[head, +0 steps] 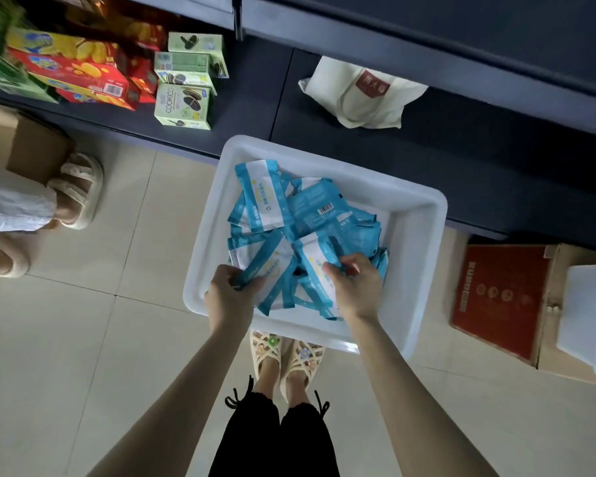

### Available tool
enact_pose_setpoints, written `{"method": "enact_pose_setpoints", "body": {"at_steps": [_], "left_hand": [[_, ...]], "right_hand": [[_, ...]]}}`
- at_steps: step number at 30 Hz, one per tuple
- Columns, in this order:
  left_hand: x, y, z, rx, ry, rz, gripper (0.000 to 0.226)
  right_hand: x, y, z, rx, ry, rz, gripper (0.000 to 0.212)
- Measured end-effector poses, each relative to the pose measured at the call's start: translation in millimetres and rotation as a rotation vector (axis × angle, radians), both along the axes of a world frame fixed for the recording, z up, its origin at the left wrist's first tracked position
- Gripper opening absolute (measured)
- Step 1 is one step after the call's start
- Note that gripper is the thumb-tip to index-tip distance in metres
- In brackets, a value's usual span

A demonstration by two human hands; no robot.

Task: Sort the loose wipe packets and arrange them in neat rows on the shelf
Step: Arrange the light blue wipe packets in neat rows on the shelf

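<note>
A white plastic bin (pixel 413 215) sits on the floor against the dark shelf (pixel 461 160). Inside lies a jumbled pile of several blue-and-white wipe packets (pixel 310 215). My left hand (pixel 229 292) grips the edge of packets at the pile's near left side. My right hand (pixel 356 287) pinches a packet (pixel 315 259) at the pile's near right side. Both hands are inside the bin, over its near edge.
Cookie and snack boxes (pixel 183 105) stand on the shelf at the left. A cream tote bag (pixel 365 94) lies on the shelf behind the bin. Cardboard boxes (pixel 503 301) sit on the floor at right, another person's feet (pixel 76 191) at left.
</note>
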State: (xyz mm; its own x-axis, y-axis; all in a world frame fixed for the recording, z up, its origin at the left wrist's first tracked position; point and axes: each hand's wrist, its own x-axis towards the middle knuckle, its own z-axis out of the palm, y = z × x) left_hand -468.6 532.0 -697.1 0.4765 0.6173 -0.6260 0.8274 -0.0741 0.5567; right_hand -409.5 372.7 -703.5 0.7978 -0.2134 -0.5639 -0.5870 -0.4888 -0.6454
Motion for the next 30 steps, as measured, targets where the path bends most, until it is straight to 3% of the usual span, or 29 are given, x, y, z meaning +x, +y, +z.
{"method": "enact_pose_setpoints", "body": {"at_steps": [4, 7, 10, 17, 20, 22, 30], "left_hand": [[-6.0, 2.0, 37.7, -0.178, -0.137, 0.174, 0.032], [-3.9, 5.8, 74.1, -0.246, -0.244, 0.185, 0.025], [1.7, 7.1, 121.3, -0.286, -0.357, 0.156, 0.018], [16.2, 2.4, 254.3, -0.306, -0.579, 0.109, 0.03], [25.3, 0.1, 313.6, -0.327, -0.675, 0.088, 0.017], [34.4, -1.6, 354.0, -0.342, -0.759, 0.035, 0.009], [97.5, 8.0, 480.7, -0.37, -1.031, -0.109, 0.014]], "right_hand": [[5.6, -6.0, 50.0, 0.218, -0.022, -0.119, 0.018], [8.7, -10.9, 97.3, 0.434, 0.027, -0.229, 0.036], [12.6, -18.9, 144.6, 0.575, 0.037, -0.206, 0.047], [30.4, -51.4, 281.1, 0.805, -0.12, -0.148, 0.036], [43.3, -61.7, 343.7, 0.9, -0.197, -0.162, 0.023], [52.8, -62.3, 385.5, 0.908, -0.267, -0.157, 0.014], [96.2, -65.0, 530.7, 0.799, -0.609, -0.031, 0.01]]}}
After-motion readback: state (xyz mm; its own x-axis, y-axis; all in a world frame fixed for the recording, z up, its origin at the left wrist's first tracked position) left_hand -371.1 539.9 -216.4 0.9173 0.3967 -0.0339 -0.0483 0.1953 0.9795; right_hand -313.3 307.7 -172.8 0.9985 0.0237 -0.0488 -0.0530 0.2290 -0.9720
